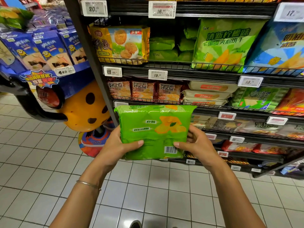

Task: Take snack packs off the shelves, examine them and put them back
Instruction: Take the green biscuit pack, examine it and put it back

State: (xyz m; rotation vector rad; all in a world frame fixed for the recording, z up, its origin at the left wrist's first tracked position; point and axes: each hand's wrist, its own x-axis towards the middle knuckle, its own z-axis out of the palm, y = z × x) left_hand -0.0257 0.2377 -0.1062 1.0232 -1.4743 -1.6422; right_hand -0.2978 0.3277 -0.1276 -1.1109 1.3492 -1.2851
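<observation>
Gripping a soft green plastic biscuit pack at centre frame, left hand and right hand clamp both edges, barcode up; steady tilting should reveal print before reshelving at one o'clock.

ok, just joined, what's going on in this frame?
A person stands at a supermarket snack shelf and holds a green snack pack in both hands. The left hand grips its left edge and the right hand its right edge, with the thumbs on the side that bears the barcode. The pack is off the shelf and under examination; it is not yet put back.
</observation>
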